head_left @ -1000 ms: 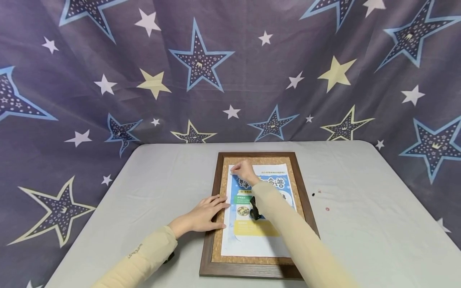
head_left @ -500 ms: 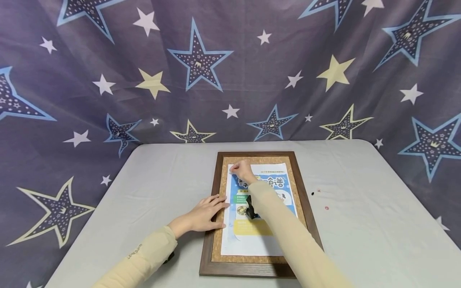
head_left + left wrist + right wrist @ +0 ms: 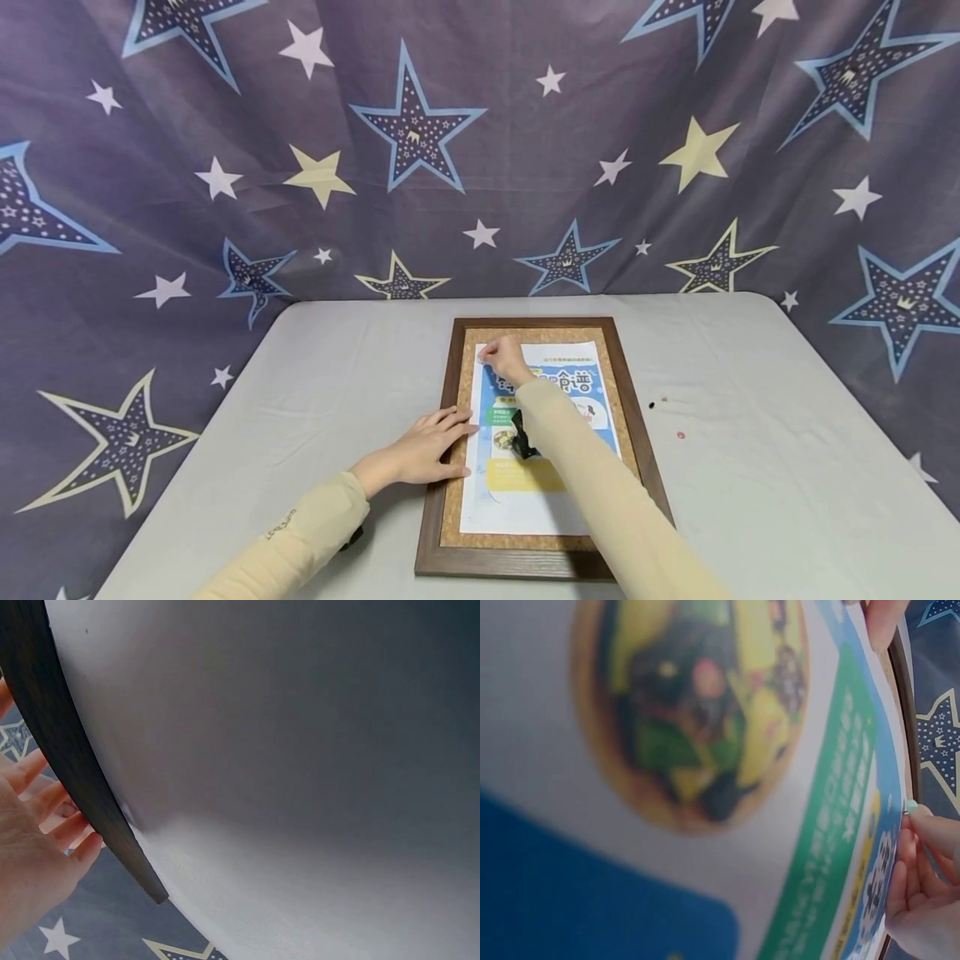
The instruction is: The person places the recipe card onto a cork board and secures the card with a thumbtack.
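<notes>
A printed poster (image 3: 517,517) with blue, green and yellow blocks lies on a cork board (image 3: 525,541) in a dark wooden frame (image 3: 510,563). My right hand (image 3: 507,358) is at the poster's upper left corner. In the right wrist view its thumb and finger pinch a pale green push pin (image 3: 910,805), whose thin metal point shows against the paper. My left hand (image 3: 426,447) lies across the frame's left side with fingers spread, fingertips on the poster's left edge. The left wrist view shows that hand (image 3: 34,847) beyond the frame's side (image 3: 82,765).
To the right of the frame, a small black piece (image 3: 652,405) and a small reddish piece (image 3: 681,435) lie on the grey-white tabletop (image 3: 337,375). Behind the table hangs a dark curtain (image 3: 495,167) patterned with stars.
My right wrist and forearm have swung slightly left, while the fingertips stay at the poster's upper left corner. The left hand has stayed in place.
</notes>
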Demonstrator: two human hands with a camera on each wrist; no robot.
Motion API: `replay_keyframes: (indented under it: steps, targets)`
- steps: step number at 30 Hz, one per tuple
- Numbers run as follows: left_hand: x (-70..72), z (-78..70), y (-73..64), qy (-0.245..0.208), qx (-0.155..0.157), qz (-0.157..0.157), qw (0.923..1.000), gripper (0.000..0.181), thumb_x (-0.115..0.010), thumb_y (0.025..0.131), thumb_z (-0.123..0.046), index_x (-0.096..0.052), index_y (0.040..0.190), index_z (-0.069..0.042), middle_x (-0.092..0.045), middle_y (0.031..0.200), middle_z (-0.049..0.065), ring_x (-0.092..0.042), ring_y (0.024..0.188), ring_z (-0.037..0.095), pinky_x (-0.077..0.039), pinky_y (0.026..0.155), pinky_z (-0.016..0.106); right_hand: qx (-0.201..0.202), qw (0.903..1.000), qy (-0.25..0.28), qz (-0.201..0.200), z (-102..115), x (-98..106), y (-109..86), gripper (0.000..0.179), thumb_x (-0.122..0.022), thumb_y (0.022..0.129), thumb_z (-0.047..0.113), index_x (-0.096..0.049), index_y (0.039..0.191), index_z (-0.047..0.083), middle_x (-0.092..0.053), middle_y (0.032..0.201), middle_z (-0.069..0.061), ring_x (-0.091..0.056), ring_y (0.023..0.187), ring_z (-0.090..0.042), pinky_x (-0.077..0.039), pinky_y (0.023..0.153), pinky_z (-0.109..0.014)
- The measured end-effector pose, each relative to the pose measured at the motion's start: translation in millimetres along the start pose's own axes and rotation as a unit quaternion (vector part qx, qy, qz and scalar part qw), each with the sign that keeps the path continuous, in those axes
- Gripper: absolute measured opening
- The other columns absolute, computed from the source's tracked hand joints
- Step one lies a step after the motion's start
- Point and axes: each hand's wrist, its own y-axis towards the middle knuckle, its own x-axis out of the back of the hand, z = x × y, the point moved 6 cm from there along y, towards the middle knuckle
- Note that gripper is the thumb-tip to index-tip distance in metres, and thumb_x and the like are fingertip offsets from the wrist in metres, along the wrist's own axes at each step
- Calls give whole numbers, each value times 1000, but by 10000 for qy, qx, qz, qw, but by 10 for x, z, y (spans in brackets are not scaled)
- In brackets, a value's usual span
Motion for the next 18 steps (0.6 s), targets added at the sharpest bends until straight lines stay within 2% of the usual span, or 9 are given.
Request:
replay_keyframes:
  steps: [1,2,3,6,8,9,11,13,18]
  targets:
    - [0,0,0,-10,4,2,10000,61,-54,84,-44,-39,133,-13,-26,142,11,-19,130,34,-18,102,51,-53,9999,82,76,161,125,-119,13,-70,75,14,-70,64,21,-65,73,9,-57,71,-8,-46,67,-25]
    - [0,0,0,-16,8,0,10000,61,-54,84,-45,-39,133,-13,-26,142,11,-18,130,34,-17,102,51,-23,9999,87,82,232,179,-170,12,-69,75,11,-71,66,19,-66,74,6,-57,71,-9,-46,65,-25]
    - [0,0,1,-24,11,0,10000,61,-54,84,-44,-39,133,-13,-26,142,11,-18,130,33,-17,102,51,-42,9999,84,97,206,163,-151,11,-68,76,11,-71,67,18,-66,75,5,-57,71,-10,-46,65,-25]
    - [-8,3,-1,-57,10,-3,10000,61,-54,84,-44,-39,134,-12,-26,142,11,-18,130,33,-17,102,51,8,10000,41,81,-215,-142,141,11,-69,76,15,-71,67,21,-65,76,8,-56,71,-9,-46,65,-26]
    - [-14,6,0,-66,7,-6,10000,61,-54,84,-44,-39,133,-12,-26,142,11,-18,131,33,-17,102,51,151,9999,-57,-60,-745,-525,520,10,-71,74,21,-70,65,27,-64,75,13,-56,71,-7,-46,65,-27]
    - [-16,7,1,-79,14,-1,10000,61,-55,84,-44,-39,133,-13,-26,143,11,-18,131,33,-17,102,51,199,9998,-25,-87,-916,-644,639,10,-72,72,27,-69,64,30,-62,74,16,-55,71,-5,-46,66,-27]
    - [-17,9,0,-89,27,-1,10000,61,-55,84,-44,-40,133,-13,-26,143,10,-18,131,32,-17,102,50,252,9996,0,-81,-1032,-723,722,9,-73,71,33,-69,64,32,-63,77,18,-56,73,-4,-46,68,-29]
    - [-13,8,-2,-83,42,-1,10000,61,-55,84,-44,-40,133,-13,-26,143,10,-18,131,32,-17,102,50,251,9997,-11,-58,-926,-648,649,8,-72,71,35,-69,65,31,-64,80,15,-57,76,-6,-46,69,-30]
    - [-8,8,-6,-41,63,4,10000,61,-54,84,-45,-39,133,-13,-26,143,10,-18,131,31,-17,102,50,184,9998,-21,11,-219,-155,147,7,-71,75,22,-72,69,21,-66,82,5,-58,74,-13,-46,65,-29]
